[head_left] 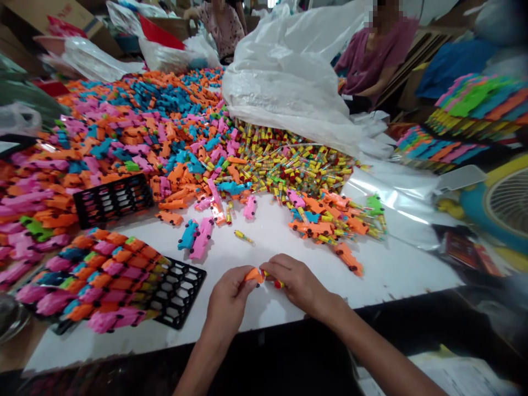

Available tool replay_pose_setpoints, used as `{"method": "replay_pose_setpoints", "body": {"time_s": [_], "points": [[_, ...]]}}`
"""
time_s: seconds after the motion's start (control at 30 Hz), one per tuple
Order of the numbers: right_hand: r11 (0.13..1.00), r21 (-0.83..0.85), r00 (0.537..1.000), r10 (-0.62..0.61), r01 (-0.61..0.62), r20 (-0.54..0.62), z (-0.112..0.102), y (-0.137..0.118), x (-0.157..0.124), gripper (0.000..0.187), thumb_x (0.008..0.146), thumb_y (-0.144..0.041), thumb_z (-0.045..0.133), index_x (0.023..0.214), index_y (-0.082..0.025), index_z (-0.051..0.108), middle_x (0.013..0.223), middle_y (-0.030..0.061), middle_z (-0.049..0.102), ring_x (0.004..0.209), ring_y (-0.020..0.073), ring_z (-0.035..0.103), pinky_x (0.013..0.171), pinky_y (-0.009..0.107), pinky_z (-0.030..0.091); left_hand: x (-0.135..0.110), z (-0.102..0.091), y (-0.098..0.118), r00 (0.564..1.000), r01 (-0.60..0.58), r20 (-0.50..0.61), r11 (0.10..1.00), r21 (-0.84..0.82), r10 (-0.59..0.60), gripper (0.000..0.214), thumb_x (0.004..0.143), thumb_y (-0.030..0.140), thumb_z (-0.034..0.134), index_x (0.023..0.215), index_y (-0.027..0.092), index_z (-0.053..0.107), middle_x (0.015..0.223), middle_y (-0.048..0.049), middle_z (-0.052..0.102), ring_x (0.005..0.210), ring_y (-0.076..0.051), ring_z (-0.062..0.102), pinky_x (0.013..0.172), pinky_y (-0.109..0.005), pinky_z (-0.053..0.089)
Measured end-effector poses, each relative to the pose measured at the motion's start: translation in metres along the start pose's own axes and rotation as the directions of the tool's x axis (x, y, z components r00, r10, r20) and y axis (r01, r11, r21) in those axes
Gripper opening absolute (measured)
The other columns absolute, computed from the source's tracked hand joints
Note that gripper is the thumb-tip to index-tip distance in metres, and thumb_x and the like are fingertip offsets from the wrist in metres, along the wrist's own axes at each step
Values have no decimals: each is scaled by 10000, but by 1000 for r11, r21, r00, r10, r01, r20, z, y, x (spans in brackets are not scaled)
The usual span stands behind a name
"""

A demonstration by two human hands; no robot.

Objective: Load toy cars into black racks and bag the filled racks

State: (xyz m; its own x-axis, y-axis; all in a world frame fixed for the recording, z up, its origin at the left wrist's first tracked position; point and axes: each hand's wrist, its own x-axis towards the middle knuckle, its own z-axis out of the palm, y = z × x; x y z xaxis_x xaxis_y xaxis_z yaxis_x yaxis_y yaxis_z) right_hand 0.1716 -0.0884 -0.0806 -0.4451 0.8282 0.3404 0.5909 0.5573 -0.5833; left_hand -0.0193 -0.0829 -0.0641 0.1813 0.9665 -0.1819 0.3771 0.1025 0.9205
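Note:
Near the front edge of the white table (280,220), my left hand (228,297) grips an orange toy car (253,275) between thumb and fingers. Close against it on the right, my right hand (297,283) pinches a small yellow-and-red tube (266,273), with a second one showing below the fingers. The tube's tip meets the end of the car; whether it is inside cannot be made out. To the left stands a black grid tray (181,291) partly filled with rows of toy cars (103,275). A single yellow tube (245,237) lies ahead of my hands.
A large heap of toy cars (124,137) covers the left and back. Yellow tubes (289,159) are piled under a white plastic bag (289,82). A smaller mixed pile (325,217) lies right. Filled trays (474,104) and a fan (503,203) stand far right. Two people sit behind.

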Motion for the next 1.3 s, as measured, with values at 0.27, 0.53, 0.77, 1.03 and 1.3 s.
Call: {"method": "replay_pose_setpoints", "body": {"time_s": [0.27,0.53,0.77,1.03,1.3], "points": [[979,-164,990,-108,123,94,10,-7,-16,176,935,-186,446,1069,-151,553,825,59,583,701,169,493,595,268,403,-11,1,8,961,263,142,941,-211,-237,214,661,347,588,748,174,679,664,0,626,687,-152,524,672,-277,413],[941,-262,975,-188,213,116,16,-13,-31,167,917,-163,396,829,-186,535,691,15,524,597,161,420,549,293,278,-15,1,10,936,287,229,956,-61,-266,165,622,286,529,652,193,661,583,14,598,624,-150,509,616,-271,393],[959,-239,980,-117,154,164,11,-15,-25,108,936,-209,461,886,-186,553,761,21,559,654,163,465,578,288,325,-13,1,11,934,247,268,969,2,-238,203,705,313,516,717,188,674,613,3,630,627,-154,533,631,-279,424],[829,-515,933,23,-219,-359,-57,29,3,216,918,-227,520,1119,-184,586,1016,124,619,984,269,512,837,409,383,23,-32,4,901,-53,-319,804,592,294,375,874,384,470,1153,157,575,1187,-168,583,1130,-307,503,951,-478,431],[895,-423,990,123,-140,-68,46,8,93,432,838,-114,551,1268,-97,520,1081,149,608,950,261,500,807,366,447,40,-30,-7,902,161,-337,512,844,271,420,840,197,512,1241,76,488,1095,-181,573,1044,-326,512,904,-442,437]]}}
